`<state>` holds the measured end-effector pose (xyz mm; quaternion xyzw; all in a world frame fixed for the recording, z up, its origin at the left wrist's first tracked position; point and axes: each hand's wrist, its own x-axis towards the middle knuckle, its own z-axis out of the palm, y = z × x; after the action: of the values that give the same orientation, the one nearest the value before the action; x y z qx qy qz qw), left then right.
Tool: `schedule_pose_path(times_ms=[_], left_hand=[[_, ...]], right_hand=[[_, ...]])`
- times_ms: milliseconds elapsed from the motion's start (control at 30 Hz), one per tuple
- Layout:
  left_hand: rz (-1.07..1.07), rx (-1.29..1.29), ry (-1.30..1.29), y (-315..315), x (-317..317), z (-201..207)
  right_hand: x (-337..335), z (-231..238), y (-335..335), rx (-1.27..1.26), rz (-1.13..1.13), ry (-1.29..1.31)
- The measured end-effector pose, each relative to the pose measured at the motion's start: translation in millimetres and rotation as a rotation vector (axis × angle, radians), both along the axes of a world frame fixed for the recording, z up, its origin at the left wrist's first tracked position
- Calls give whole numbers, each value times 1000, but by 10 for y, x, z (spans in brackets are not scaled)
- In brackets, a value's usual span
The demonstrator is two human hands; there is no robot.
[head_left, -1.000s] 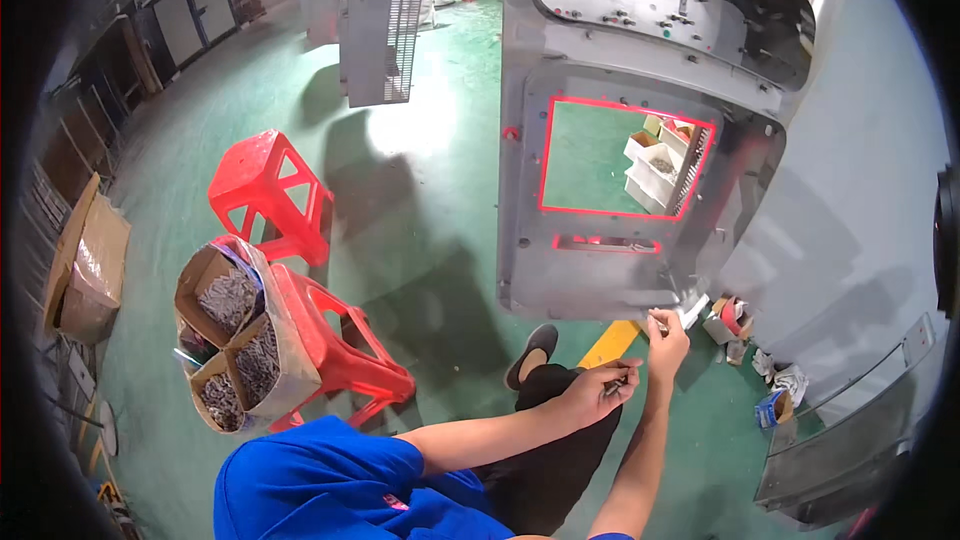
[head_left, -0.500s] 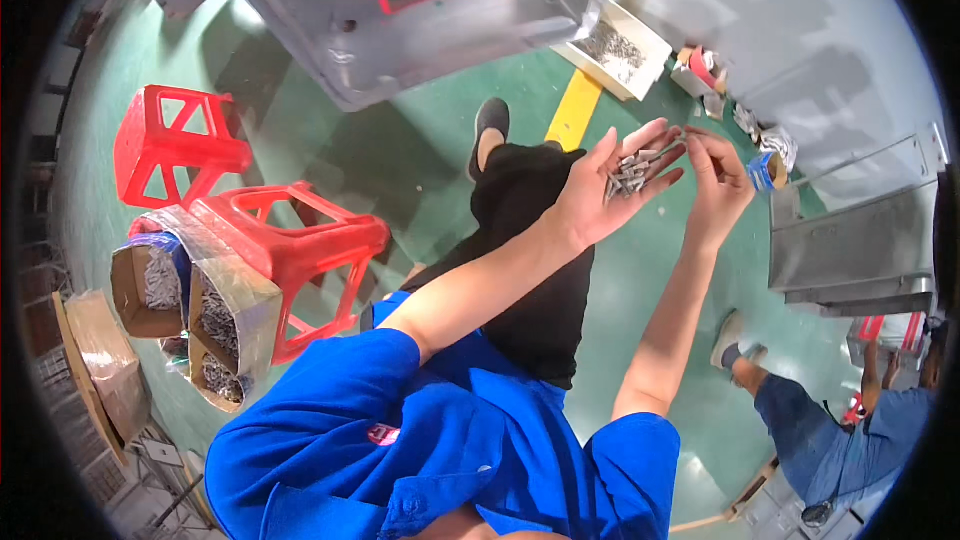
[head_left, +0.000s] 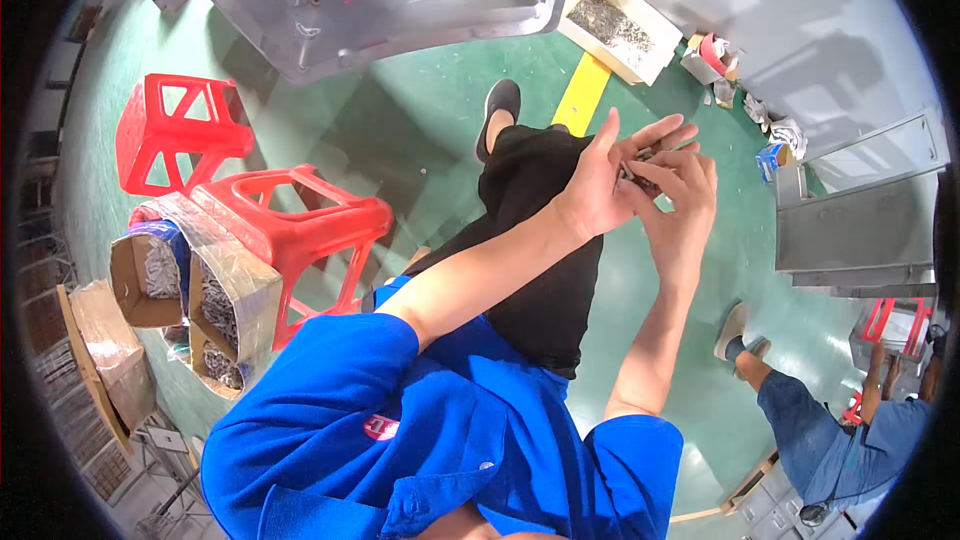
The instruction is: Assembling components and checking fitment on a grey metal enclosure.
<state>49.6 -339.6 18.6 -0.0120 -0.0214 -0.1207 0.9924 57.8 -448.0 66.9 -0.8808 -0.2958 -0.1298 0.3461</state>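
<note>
My left hand [head_left: 597, 182], palm up with the thumb raised, carries a small heap of slim grey metal pins [head_left: 627, 172], possibly screws or rivets. Reaching over that palm, my right hand [head_left: 682, 208] has its thumb and fingers bent together among the pins. Its fingers cover part of the heap, so what lies between the fingertips is hidden. Ahead of my hands, a large grey metal panel [head_left: 400, 25] with red-edged cutouts stands over the floor.
A cream tray [head_left: 655, 68] with small metal parts lies ahead right. Red stools [head_left: 300, 202] and cardboard boxes [head_left: 255, 290] of fasteners stand at my left. Grey cabinets [head_left: 850, 230] line the right. A person [head_left: 820, 420] works at the lower right.
My right hand has moved left and down onto my left palm, its fingers now over the pins. The view has shifted slightly, and the panel sits higher and further left.
</note>
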Motion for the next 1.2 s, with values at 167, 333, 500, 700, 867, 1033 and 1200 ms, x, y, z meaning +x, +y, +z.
schedule_pose_path(times_ms=[167,333,500,700,867,1033,1200], left_hand=[[-3,-10,10,-10,-6,-25],[-8,-3,-17,-7,5,-73],[-31,-45,-36,1,-12,-109],[-71,-170,-22,-59,-28,-140],[-68,-188,-32,-79,-34,-196],[-53,-161,-34,-80,-27,-228],[-33,-161,-6,-39,-27,-124]], right_hand=[[8,-71,-16,44,-51,51],[-12,51,-16,71,48,57],[-28,103,68,-123,251,-49],[-90,46,111,-178,220,-142],[-122,111,113,-166,224,15],[-120,69,103,-56,223,45],[-149,21,84,18,166,44]])
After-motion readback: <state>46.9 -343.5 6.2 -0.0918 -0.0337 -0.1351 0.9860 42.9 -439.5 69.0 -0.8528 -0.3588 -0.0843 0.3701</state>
